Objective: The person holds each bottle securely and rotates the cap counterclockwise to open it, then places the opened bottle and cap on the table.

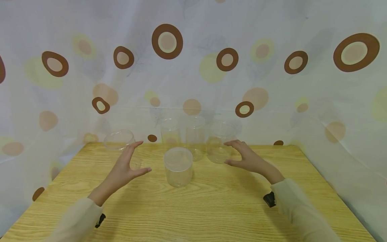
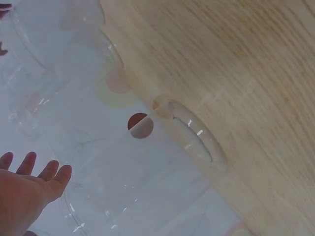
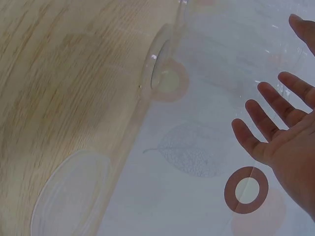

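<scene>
My left hand (image 1: 121, 169) is in front of a wide clear jar (image 1: 113, 143), thumb and fingers spread apart and holding nothing. It overlaps the jar's right side in the head view. My right hand (image 1: 249, 158) is at the right side of another clear jar (image 1: 217, 149), its fingertips close to the wall and its thumb below. Between the hands a short clear jar (image 1: 179, 176) with a frosted lid (image 1: 178, 159) stands upright. In the left wrist view the left fingers (image 2: 49, 172) are apart; the right fingers (image 3: 261, 118) are likewise spread in the right wrist view.
Two tall, narrow clear jars (image 1: 195, 141) stand behind the lidded one, toward the table's back edge. The wooden table (image 1: 187, 215) meets a white curtain (image 1: 193, 80) with brown rings and pale spots. Black straps (image 1: 270, 199) show at both sleeves.
</scene>
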